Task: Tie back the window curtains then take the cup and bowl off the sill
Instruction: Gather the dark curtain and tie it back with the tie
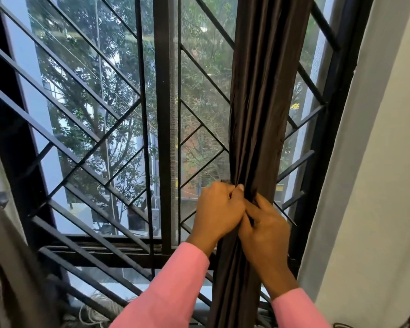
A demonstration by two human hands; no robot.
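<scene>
A dark brown curtain (258, 91) hangs gathered into a narrow bunch at the right side of the window. My left hand (218, 211) grips the bunch from its left side, fingers closed into the folds. Pressed against it, my right hand (268, 229) clutches the same bunch from the front right. Both sleeves are pink. A second grey curtain (7, 268) hangs at the lower left edge. No cup or bowl shows in this view.
A black metal grille (100, 138) with slanted bars covers the window, trees beyond it. A dark window frame post (162, 114) stands in the middle. A pale wall (376, 162) rises at the right. A coil of rope (92, 313) lies on the sill at the bottom.
</scene>
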